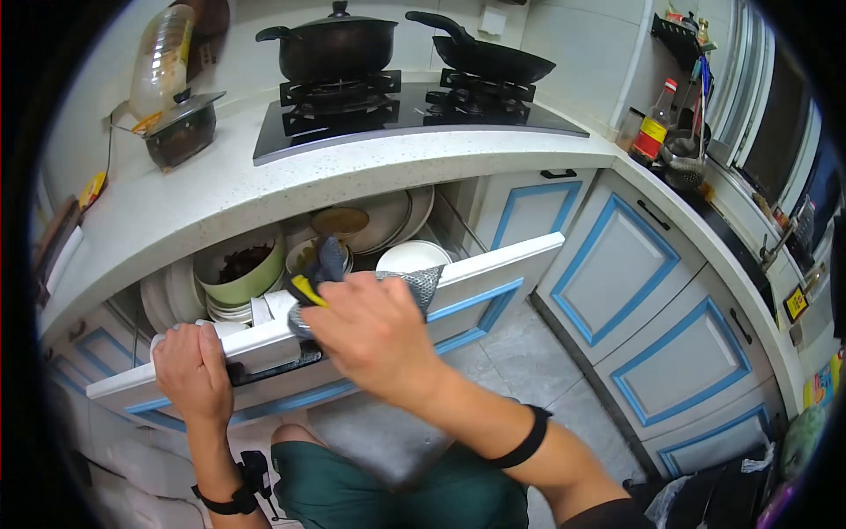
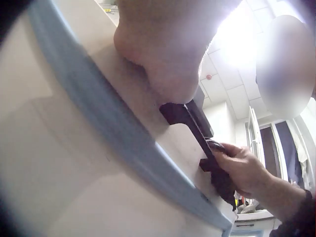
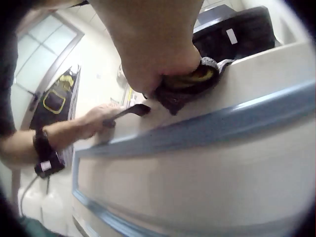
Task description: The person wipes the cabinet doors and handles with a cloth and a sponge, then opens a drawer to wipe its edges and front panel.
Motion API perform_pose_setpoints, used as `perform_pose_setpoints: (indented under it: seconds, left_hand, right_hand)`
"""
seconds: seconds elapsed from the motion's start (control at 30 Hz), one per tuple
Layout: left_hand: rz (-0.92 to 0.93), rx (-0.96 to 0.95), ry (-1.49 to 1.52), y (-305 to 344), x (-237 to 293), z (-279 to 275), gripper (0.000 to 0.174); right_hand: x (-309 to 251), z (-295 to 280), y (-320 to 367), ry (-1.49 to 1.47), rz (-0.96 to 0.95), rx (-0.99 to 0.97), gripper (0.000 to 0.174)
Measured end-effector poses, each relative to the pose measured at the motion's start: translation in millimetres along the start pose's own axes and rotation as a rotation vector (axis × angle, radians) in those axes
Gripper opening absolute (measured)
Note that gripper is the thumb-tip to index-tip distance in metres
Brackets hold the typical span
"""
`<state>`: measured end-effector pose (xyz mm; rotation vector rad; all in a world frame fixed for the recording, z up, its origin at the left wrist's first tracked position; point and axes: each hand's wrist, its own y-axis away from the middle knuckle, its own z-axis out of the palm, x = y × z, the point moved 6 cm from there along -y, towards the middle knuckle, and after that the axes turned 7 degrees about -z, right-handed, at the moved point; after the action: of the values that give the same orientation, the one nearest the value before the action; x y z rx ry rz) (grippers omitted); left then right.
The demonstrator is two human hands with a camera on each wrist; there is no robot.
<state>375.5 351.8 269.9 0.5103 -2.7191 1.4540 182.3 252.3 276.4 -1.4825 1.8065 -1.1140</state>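
Note:
A drawer (image 1: 502, 263) with a white front and blue trim is pulled out below the counter. My left hand (image 1: 192, 370) holds the top edge of its front at the left, fingers hooked over. Beside that hand is the black drawer handle (image 1: 256, 374). My right hand (image 1: 374, 335) grips a grey cloth (image 1: 421, 284) with a yellow part, bunched over the drawer's top edge right of the handle. In the right wrist view the cloth (image 3: 192, 86) bulges out from under the palm. Inside the drawer stand a green bowl (image 1: 236, 289) with dark contents and a white bowl (image 1: 414, 256).
More plates and bowls fill the drawer. On the counter (image 1: 220, 185) above are a lidded pot (image 1: 339, 44) and a frying pan (image 1: 493, 60) on the stove, with a small saucepan (image 1: 182, 132) to the left. Cabinets (image 1: 608, 264) line the right side.

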Motion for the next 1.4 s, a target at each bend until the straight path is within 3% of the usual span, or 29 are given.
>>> perform_pose_setpoints:
  seconds: [0.1, 0.13, 0.23, 0.33, 0.47, 0.5, 0.6, 0.7, 0.73, 0.8, 0.9, 1.0, 1.07, 1.13, 1.23, 1.27, 1.33, 1.4]
  left_hand:
    - [0.019, 0.026, 0.012, 3, -2, 0, 0.027]
    - [0.025, 0.043, 0.010, 1, 0, -2, 0.027]
    - [-0.006, 0.091, 0.034, 3, 2, -4, 0.027]
    - [0.002, 0.096, 0.036, 2, 1, -1, 0.026]
    - [0.012, 0.104, 0.055, 3, 0, -2, 0.025]
    - [0.011, 0.110, 0.064, 3, -1, -2, 0.025]
    - [0.012, 0.105, 0.072, 3, 0, -2, 0.024]
    - [0.003, 0.087, 0.055, 4, -2, 0, 0.024]
    - [0.006, 0.084, 0.057, 4, -2, 0, 0.024]
    - [0.012, 0.075, 0.059, 4, -2, 0, 0.023]
    - [0.013, 0.086, 0.072, 4, -2, 0, 0.023]
    - [0.017, 0.088, 0.058, 5, -2, 2, 0.022]
    - [0.017, 0.082, 0.065, 4, -2, 2, 0.022]
    - [0.009, 0.076, 0.058, 5, -3, 2, 0.022]
    - [0.011, 0.074, 0.056, 4, -3, 3, 0.023]
    - [0.014, 0.074, 0.066, 5, -3, 3, 0.023]
    - [0.017, 0.076, 0.070, 5, -3, 4, 0.023]
    - [0.017, 0.080, 0.055, 6, -3, 4, 0.023]
  right_hand:
    - [23, -36, 26, 0.035, -0.030, -0.057, 0.026]
    - [32, -44, 44, 0.125, 0.006, -0.152, 0.014]
    - [55, -67, 78, 0.060, 0.051, -0.251, 0.027]
    - [73, -92, 94, -0.118, 0.357, -0.110, 0.033]
    - [93, -116, 108, -0.394, 0.696, -0.008, 0.022]
    - [101, -121, 121, -0.526, 0.966, 0.057, 0.018]
    - [125, -143, 126, -0.571, 1.031, 0.159, 0.020]
    - [141, -171, 116, -0.577, 1.134, 0.425, 0.020]
    - [146, -184, 109, -0.545, 1.084, 0.486, 0.019]
    - [159, -214, 101, -0.298, 0.878, 0.405, 0.018]
    - [147, -220, 58, 0.324, 0.531, 0.008, 0.018]
    - [171, -226, 54, 0.133, 0.568, 0.164, 0.019]
    - [194, -261, 57, -0.072, 0.611, 0.529, 0.018]
    - [206, -290, 59, -0.169, 0.606, 0.709, 0.016]
    - [208, -278, 52, 0.091, 0.660, 0.200, 0.017]
    - [199, -259, 46, 0.216, 0.564, -0.092, 0.019]
    - [194, -214, 50, 0.159, 0.504, -0.437, 0.028]
    - [194, -175, 52, 0.116, 0.451, -0.593, 0.028]
